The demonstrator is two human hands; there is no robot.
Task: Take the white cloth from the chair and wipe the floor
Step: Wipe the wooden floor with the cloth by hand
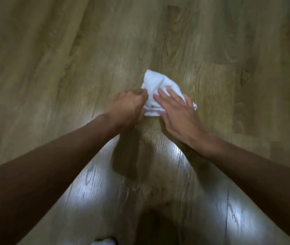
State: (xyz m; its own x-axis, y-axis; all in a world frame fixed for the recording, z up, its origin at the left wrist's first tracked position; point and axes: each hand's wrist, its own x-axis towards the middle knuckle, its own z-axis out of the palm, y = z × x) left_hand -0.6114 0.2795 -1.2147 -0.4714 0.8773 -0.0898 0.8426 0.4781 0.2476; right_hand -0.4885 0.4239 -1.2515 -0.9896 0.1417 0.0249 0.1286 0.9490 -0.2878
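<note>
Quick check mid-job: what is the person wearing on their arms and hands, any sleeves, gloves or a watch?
Nothing shows on either. The left hand and right hand are bare, no gloves, and no ring is visible, though the picture is slightly blurred. The left forearm and right forearm are uncovered up to the frame's edge: no sleeve, watch or wristband in view.

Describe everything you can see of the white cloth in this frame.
The white cloth is a soft, towel-like piece, bunched into a creased wedge. It lies on the wooden floor. The left hand grips its left edge with curled fingers; the right hand presses flat on its near right part, fingers straight.
</note>
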